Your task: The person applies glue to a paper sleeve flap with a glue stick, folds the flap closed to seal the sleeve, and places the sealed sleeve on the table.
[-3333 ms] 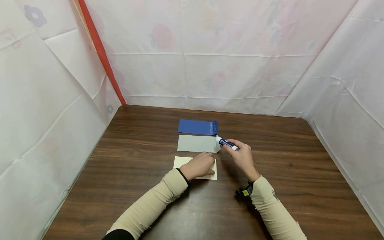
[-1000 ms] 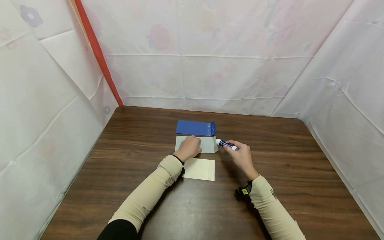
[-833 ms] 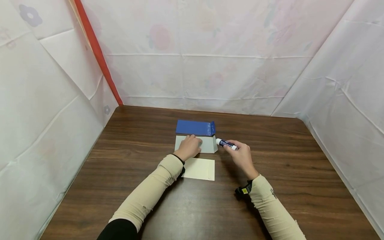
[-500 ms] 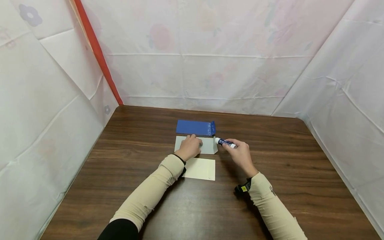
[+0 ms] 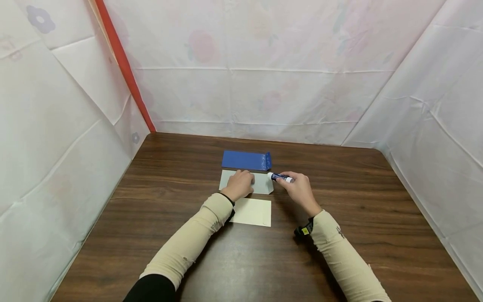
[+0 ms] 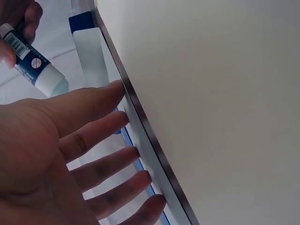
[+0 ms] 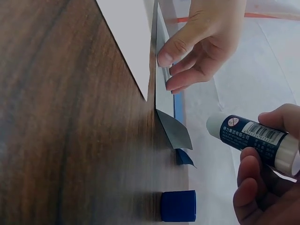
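Observation:
In the head view my left hand (image 5: 240,185) lies over a pale grey-green envelope (image 5: 261,183), its fingertips pressing on the paper. The left wrist view shows those fingers (image 6: 96,173) spread, with their tips against the envelope. My right hand (image 5: 299,191) grips an uncapped glue stick (image 5: 281,178), whose white tip is at the envelope's right end, overlapping the flap in the head view. Seen from the right wrist, that flap (image 7: 176,130) stands raised from the table, and the glue stick's pale tip (image 7: 215,124) is above it.
A blue envelope (image 5: 241,159) with white glue marks by its raised flap lies just beyond. Nearer me lies a cream envelope (image 5: 253,212). In the right wrist view a blue cap (image 7: 178,206) stands on the wooden table (image 5: 181,184). White sheeting (image 5: 283,92) surrounds the table.
My left hand has gone from the cream envelope forward to the grey-green one. Over the last second my right hand has shifted left and slightly forward, bringing the glue stick over the flap.

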`<state>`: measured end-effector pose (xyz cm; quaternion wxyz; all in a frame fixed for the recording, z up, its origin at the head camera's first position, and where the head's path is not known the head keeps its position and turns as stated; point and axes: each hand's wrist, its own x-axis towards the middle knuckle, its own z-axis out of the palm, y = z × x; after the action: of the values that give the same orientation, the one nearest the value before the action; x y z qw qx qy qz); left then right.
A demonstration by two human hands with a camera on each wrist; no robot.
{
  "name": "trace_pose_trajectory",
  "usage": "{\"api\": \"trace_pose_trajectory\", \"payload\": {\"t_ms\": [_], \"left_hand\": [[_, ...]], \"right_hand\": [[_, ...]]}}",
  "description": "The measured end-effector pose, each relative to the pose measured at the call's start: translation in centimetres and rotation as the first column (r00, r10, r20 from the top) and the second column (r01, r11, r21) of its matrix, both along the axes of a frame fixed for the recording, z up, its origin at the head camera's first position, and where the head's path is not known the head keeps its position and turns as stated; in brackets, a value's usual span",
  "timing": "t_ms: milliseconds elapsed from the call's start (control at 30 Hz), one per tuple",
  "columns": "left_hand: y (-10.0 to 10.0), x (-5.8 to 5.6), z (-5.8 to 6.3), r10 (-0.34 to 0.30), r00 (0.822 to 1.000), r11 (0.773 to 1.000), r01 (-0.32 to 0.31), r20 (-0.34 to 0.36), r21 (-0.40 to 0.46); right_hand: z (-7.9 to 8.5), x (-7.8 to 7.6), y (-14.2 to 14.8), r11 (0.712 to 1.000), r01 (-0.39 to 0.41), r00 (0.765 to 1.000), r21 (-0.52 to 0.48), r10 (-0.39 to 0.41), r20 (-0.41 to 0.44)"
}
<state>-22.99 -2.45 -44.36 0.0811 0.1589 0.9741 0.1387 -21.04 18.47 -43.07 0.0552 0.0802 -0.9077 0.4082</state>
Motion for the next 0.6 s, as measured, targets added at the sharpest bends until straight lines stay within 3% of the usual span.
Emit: {"api": "trace_pose_trajectory", "payload": {"t_ms": [233, 600], "left_hand": [[0.3, -0.1, 0.0, -0.02, 0.999, 0.999, 0.022, 0.036, -0.04], [0.5, -0.3, 0.1, -0.039, 0.999, 0.997, 0.041, 0.034, -0.059]], "right_hand": [[0.2, -1.0, -0.1, 0.999, -0.035, 0.998, 0.04, 0.033, 0.052], [-0.4, -2.6, -0.3, 0.99, -0.07, 0.997, 0.122, 0.064, 0.05]]}}
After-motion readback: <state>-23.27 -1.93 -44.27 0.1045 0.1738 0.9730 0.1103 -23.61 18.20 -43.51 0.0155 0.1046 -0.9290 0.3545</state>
